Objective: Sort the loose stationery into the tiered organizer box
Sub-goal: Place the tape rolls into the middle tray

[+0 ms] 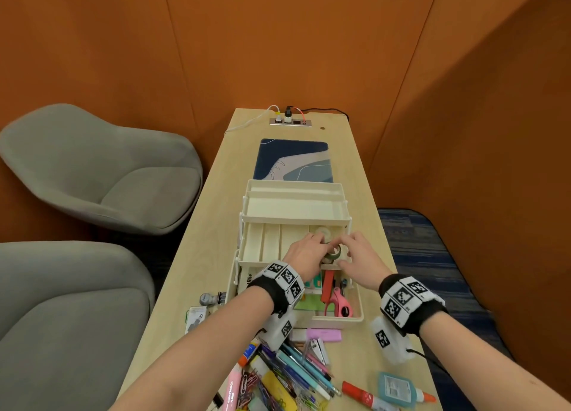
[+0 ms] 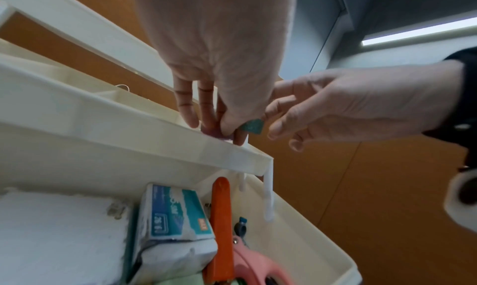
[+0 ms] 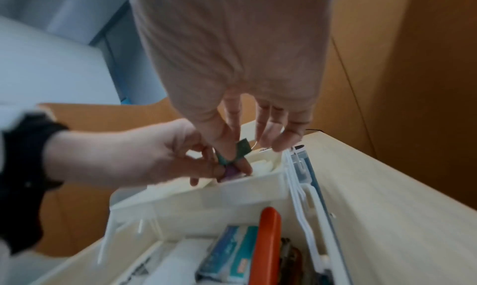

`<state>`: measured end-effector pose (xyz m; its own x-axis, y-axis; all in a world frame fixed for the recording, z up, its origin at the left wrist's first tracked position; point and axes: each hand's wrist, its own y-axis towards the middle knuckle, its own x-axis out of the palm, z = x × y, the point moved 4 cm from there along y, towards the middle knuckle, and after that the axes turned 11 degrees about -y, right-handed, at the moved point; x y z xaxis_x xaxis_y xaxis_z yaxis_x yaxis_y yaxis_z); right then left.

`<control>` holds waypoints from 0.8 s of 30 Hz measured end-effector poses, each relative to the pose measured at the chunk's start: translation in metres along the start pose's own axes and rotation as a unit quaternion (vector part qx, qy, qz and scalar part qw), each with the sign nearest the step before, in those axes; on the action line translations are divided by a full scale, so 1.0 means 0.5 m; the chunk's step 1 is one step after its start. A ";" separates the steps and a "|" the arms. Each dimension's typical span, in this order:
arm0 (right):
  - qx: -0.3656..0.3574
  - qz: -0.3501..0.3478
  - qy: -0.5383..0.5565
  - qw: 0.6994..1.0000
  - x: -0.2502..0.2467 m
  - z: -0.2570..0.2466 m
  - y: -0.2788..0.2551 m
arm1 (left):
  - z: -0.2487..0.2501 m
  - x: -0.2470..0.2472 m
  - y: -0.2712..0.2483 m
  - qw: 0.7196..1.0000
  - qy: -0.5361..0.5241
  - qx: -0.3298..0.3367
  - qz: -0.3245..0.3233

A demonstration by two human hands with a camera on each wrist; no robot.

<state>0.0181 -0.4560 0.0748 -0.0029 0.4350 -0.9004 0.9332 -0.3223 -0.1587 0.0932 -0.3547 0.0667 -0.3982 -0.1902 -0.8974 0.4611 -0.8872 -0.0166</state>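
Over the right-end compartment of the organizer box's (image 1: 295, 208) middle tier, my left hand (image 1: 304, 253) and right hand (image 1: 360, 257) meet on a green tape roll (image 1: 333, 254). My left fingertips pinch it together with a small purple piece (image 3: 230, 172) at the tier's near wall; my right thumb and forefinger pinch the roll's other side, remaining fingers loose. Just beyond my fingers lies a clear tape roll (image 1: 323, 232). Below my wrists, the bottom tray holds pink scissors (image 1: 340, 302). Nearer me, pens (image 1: 304, 369) litter the surface (image 1: 349, 163).
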 end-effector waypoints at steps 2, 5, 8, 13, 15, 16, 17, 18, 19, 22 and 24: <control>0.007 0.039 -0.008 0.999 0.003 0.005 -0.001 | 0.002 0.002 0.005 1.000 -0.005 -0.001 0.002; 0.020 0.089 -0.025 0.996 -0.002 0.005 0.006 | 0.002 0.003 0.007 1.000 -0.011 0.001 0.006; 0.013 0.116 -0.066 0.991 -0.015 0.001 0.015 | -0.004 0.003 0.009 1.000 -0.011 0.003 0.005; -0.001 0.139 -0.111 0.984 -0.024 0.000 0.014 | -0.002 -0.005 0.023 0.999 0.027 0.015 -0.012; 0.002 0.150 -0.079 0.986 -0.025 0.004 0.006 | 0.002 -0.012 0.026 0.998 0.049 0.034 -0.027; 0.007 0.154 -0.055 0.987 -0.026 0.009 0.002 | 0.005 -0.017 0.027 0.997 0.056 0.044 -0.034; 0.012 0.156 -0.033 0.987 -0.026 0.015 0.000 | 0.009 -0.023 0.028 0.996 0.062 0.053 -0.040; 0.014 0.157 -0.018 0.987 -0.025 0.020 0.000 | 0.013 -0.027 0.028 0.994 0.072 0.061 -0.047; 0.013 0.154 -0.011 0.988 -0.022 0.024 0.000 | 0.016 -0.030 0.027 0.993 0.083 0.067 -0.055; -0.014 0.123 -0.025 0.992 -0.014 0.024 0.009 | 0.014 -0.032 0.021 0.988 0.108 0.079 -0.075; -0.038 0.095 -0.058 0.993 -0.011 0.016 0.016 | 0.004 -0.031 0.018 0.989 0.104 0.072 -0.078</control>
<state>0.0226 -0.4679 0.0754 0.1395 0.2716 -0.9522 0.9450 -0.3237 0.0461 0.1018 -0.3608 0.0813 -0.2775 0.0306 -0.9602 0.2825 -0.9527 -0.1120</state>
